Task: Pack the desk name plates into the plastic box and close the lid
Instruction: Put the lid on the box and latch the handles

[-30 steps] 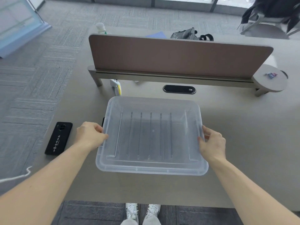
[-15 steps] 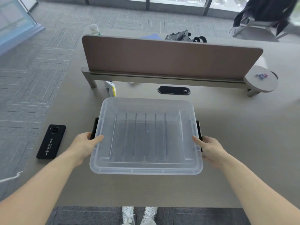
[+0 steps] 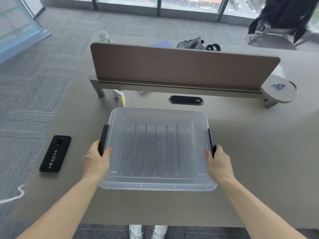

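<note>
A clear plastic box (image 3: 158, 149) sits on the grey desk (image 3: 259, 152) right in front of me, its see-through lid on top. Through the lid I see several thin upright lines; whether they are name plates or ribs I cannot tell. A black latch (image 3: 104, 137) runs along the left side and another black latch (image 3: 211, 138) along the right. My left hand (image 3: 96, 161) is closed around the near end of the left latch. My right hand (image 3: 218, 163) is closed around the near end of the right one.
A black phone (image 3: 55, 153) lies at the left near the desk edge. Behind the box are a white-and-yellow device (image 3: 120, 97), a black cable port (image 3: 186, 100) and a brown divider panel (image 3: 181, 66) with a round shelf (image 3: 278, 88). A chair (image 3: 284, 18) stands at the far right.
My hands slid off the lid's side edges and down onto the black latches, which now show on both sides. The box has stayed in place.
</note>
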Demonstrator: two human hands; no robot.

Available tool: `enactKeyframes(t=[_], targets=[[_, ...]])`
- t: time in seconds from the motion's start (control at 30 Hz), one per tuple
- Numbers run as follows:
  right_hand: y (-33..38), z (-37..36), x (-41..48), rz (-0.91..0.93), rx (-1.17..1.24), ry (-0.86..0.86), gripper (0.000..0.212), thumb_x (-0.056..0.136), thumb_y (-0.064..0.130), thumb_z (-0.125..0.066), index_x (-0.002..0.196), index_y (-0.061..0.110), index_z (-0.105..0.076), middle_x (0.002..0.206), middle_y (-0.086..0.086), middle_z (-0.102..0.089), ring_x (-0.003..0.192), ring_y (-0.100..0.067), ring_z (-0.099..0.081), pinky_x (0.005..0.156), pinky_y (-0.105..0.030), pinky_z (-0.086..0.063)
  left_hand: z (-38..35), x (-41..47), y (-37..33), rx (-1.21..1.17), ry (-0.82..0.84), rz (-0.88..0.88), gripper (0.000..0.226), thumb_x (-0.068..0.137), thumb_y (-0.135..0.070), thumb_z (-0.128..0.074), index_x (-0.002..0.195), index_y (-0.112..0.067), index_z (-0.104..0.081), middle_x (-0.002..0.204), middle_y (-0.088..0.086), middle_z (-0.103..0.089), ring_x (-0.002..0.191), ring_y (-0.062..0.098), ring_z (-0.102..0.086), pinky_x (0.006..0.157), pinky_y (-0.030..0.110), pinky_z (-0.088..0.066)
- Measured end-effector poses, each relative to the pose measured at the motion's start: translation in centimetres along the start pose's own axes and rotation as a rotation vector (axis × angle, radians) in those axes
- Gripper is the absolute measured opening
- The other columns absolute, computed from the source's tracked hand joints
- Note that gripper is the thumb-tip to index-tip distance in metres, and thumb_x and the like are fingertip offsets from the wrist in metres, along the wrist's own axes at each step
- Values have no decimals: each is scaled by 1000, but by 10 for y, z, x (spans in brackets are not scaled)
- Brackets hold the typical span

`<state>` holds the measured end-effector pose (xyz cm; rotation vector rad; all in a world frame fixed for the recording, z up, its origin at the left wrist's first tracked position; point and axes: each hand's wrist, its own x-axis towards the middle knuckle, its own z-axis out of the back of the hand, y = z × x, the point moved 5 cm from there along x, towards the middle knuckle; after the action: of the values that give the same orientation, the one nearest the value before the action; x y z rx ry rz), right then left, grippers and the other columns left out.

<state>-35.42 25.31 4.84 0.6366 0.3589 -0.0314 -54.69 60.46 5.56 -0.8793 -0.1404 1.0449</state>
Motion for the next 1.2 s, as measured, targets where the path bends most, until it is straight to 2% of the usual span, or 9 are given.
enactKeyframes(t=[0.13, 0.23, 0.3, 0.4, 0.47, 0.53, 0.6, 0.7, 1.2], targets=[[2, -1, -3, 30, -119, -48, 26, 103, 27, -47, 111, 4, -54, 104, -18, -68, 93, -38, -60, 74, -39, -43, -2, -4, 1, 104, -88, 13, 39, 103, -25, -56, 139, -11, -56, 120, 14, -72, 109, 40, -64, 91, 45, -51], [7, -6, -7, 51, -188, -55, 35, 104, 30, -44, 127, 4, -50, 117, -18, -67, 107, -41, -61, 85, -45, -48, -6, -8, -3, 150, -119, -11, 34, 104, -26, -53, 134, -13, -56, 110, 17, -73, 100, 42, -64, 81, 44, -47], [7, -11, -12, 19, -168, -4, 58, 102, 42, -42, 146, 4, -36, 142, -17, -54, 127, -37, -54, 102, -47, -45, -13, -10, -4, 148, -93, -2, 45, 104, -36, -51, 141, -12, -49, 122, 19, -69, 110, 42, -62, 89, 47, -48], [8, -19, -20, 22, -246, 29, 87, 98, 58, -35, 160, 6, -2, 168, -13, -15, 154, -28, -19, 124, -42, -22, -21, -14, -1, 188, -33, 9, 70, 103, -45, -49, 157, -6, -27, 156, 22, -43, 143, 39, -41, 114, 50, -35], [27, -22, -22, 205, -382, -70, 88, 98, 60, -32, 161, 12, 6, 170, -10, 4, 157, -24, 4, 128, -44, -2, -25, -14, -16, 287, -68, -173, 77, 103, -40, -50, 162, -3, -16, 170, 18, -15, 157, 32, -14, 127, 47, -13], [61, -36, -23, 460, -404, -101, 81, 99, 58, -33, 162, 23, 5, 170, -2, 13, 156, -22, 15, 126, -44, 9, -40, -14, -43, 388, -62, -462, 80, 102, -43, -45, 164, -8, -9, 173, 10, 0, 160, 24, 4, 128, 41, 4], [91, -60, -22, 625, -456, -27, 76, 99, 61, -29, 162, 30, 2, 170, 4, 13, 156, -20, 16, 126, -48, 8, -66, -18, -67, 472, 61, -668, 80, 102, -49, -36, 165, -15, -1, 173, 2, 9, 159, 17, 13, 128, 42, 6], [99, -89, -12, 637, -542, 91, 78, 99, 68, -21, 162, 28, 3, 170, 7, 13, 156, -18, 18, 125, -51, 2, -100, -14, -69, 634, 209, -717, 78, 102, -59, -21, 163, -24, 13, 171, -4, 22, 156, 15, 23, 128, 45, 3], [89, -108, 0, 582, -666, 142, 76, 102, 59, -22, 162, 17, -5, 171, 0, 5, 158, -26, 5, 121, -58, -7, -118, -3, -57, 792, 225, -686, 78, 101, -54, -37, 165, -19, -9, 174, 4, 2, 160, 26, -1, 123, 55, -15]])
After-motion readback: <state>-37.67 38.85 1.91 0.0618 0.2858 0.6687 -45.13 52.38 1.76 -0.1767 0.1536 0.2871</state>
